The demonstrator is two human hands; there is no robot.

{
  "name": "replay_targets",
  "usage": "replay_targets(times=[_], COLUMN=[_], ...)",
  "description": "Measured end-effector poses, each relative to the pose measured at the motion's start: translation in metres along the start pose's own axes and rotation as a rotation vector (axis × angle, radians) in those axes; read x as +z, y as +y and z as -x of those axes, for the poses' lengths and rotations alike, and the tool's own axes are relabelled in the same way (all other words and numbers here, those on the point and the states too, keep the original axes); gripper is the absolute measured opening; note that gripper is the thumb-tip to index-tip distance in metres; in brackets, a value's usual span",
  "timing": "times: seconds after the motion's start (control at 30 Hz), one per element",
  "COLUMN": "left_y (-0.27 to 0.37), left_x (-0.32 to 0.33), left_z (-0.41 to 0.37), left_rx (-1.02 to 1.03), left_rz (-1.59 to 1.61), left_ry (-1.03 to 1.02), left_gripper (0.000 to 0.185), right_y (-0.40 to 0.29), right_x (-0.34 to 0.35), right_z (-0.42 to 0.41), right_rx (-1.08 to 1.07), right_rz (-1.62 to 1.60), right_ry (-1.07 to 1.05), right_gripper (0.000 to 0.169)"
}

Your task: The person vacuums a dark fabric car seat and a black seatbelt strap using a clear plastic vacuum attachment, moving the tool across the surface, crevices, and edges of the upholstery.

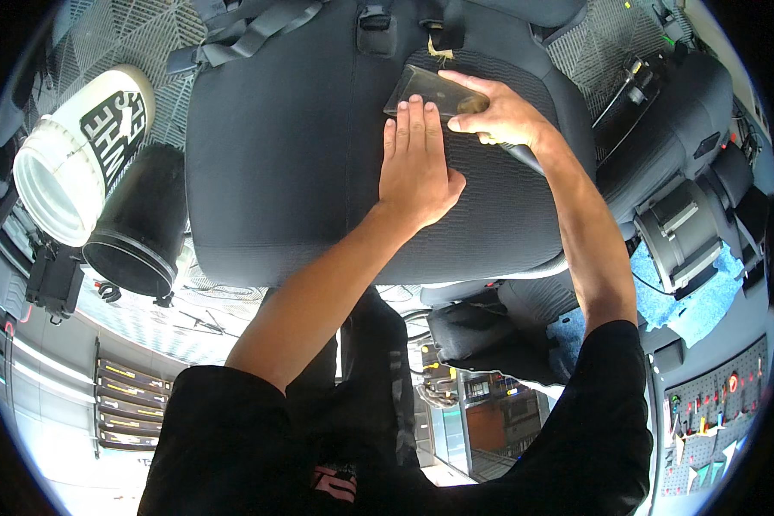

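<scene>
A dark fabric bench seat cushion (284, 161) fills the middle of the head view. On its right-hand part, near the far edge, my right hand (496, 113) grips a flat, translucent, smoky plastic nozzle (426, 87), thumb and fingers around its narrower right end. A grey tube-like part (524, 158) runs from below this hand along the seat. My left hand (419, 161) lies palm down on the cushion, fingers extended together, fingertips at the nozzle's near edge. Beyond the nozzle, a small yellowish tag or scrap (440, 50) sticks up by a seat-belt buckle slot (432, 26).
A white bucket (71, 155) with lettering and a black cylindrical bin (138, 219) lie tilted at the left. A grey belt strap (258, 35) crosses the far left corner. Other seats (674, 122) stand at right, near a blue cloth (716, 297) and a tool pegboard (713, 419).
</scene>
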State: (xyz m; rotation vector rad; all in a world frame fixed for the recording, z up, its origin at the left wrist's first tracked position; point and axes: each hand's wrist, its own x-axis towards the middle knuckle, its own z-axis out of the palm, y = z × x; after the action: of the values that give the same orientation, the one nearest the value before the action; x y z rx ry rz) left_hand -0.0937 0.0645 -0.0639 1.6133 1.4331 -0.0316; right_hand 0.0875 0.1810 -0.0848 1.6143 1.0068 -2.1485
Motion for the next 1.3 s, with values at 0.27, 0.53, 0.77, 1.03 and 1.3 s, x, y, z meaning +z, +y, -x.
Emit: replay_targets(times=[0.27,0.53,0.77,1.03,1.3], left_y=[0.002,-0.002,-0.019,-0.028,-0.040], left_x=[0.016,-0.001,-0.009,-0.010,-0.022], left_z=[-0.021,-0.023,-0.018,-0.011,0.014], left_rx=[0.012,-0.100,-0.039,-0.012,0.054], left_rz=[0.000,-0.048,0.077,0.162,0.254], left_ry=[0.127,0.055,0.132,0.212,0.184], left_gripper=[0.105,0.088,0.069,0.056,0.037], right_y=[0.008,0.006,0.014,0.014,0.017], right_x=[-0.019,-0.003,0.021,0.050,0.121], right_z=[-0.023,-0.010,0.005,0.018,0.049], right_rx=[-0.067,-0.001,0.001,0.021,-0.010], right_rz=[-0.025,-0.146,-0.290,-0.400,-0.487], right_ry=[-0.025,0.023,0.077,0.171,0.398], right_gripper=[0.083,0.090,0.095,0.099,0.068])
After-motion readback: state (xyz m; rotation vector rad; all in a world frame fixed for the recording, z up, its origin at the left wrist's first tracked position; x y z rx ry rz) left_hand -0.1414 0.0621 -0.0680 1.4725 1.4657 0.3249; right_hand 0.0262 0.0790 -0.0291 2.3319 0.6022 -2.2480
